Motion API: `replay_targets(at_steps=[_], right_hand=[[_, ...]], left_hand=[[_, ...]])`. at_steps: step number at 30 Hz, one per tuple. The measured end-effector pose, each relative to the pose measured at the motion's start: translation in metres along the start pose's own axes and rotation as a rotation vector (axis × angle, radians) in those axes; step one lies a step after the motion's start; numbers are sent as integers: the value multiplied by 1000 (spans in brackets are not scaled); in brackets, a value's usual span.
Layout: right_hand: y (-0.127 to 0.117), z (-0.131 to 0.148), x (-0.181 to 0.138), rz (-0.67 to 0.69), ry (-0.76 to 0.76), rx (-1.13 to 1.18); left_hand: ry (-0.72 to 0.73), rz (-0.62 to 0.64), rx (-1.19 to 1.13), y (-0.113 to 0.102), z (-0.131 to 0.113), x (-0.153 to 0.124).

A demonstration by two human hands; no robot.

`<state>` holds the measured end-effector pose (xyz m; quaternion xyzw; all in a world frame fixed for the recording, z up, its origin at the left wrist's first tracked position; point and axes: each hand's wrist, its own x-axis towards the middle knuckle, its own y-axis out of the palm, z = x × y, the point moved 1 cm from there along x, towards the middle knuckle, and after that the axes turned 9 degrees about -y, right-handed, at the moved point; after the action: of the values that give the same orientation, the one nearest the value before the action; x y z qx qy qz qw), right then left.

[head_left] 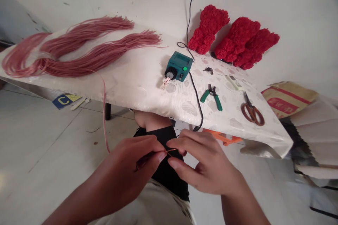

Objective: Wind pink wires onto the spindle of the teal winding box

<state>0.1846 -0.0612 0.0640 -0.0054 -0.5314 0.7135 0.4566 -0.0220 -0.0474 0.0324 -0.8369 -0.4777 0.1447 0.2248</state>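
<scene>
Left hand [134, 163] pinches thin wire [171, 150] between thumb and forefinger, above the lap [170, 179]. Right hand [207, 161] at the wire's forked end, thumb and forefinger apart; hold unclear. Judged partway: end already split in two; pink bundle [100, 61] on desk [148, 77] seemingly awaits.

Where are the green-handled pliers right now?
In the head view, the green-handled pliers lie right of centre on the table, between the green box and the brown-handled scissors.

The left hand [129, 168] pinches thin wire [171, 150] beside the right hand [206, 161]. Pliers [212, 92] and scissors [251, 108] lie apart on the worktop [142, 84].
</scene>
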Motion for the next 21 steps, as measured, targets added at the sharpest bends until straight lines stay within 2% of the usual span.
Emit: replay_targets(at_steps=[10, 16, 21], right_hand=[[1, -6, -3, 152, 85, 200], [5, -1, -7, -2, 36, 88], [7, 2, -8, -39, -62, -20]], left_hand=[[-77, 127, -23, -8, -4, 2], [-119, 168, -119, -8, -9, 3], [-148, 171, -76, -9, -11, 1]])
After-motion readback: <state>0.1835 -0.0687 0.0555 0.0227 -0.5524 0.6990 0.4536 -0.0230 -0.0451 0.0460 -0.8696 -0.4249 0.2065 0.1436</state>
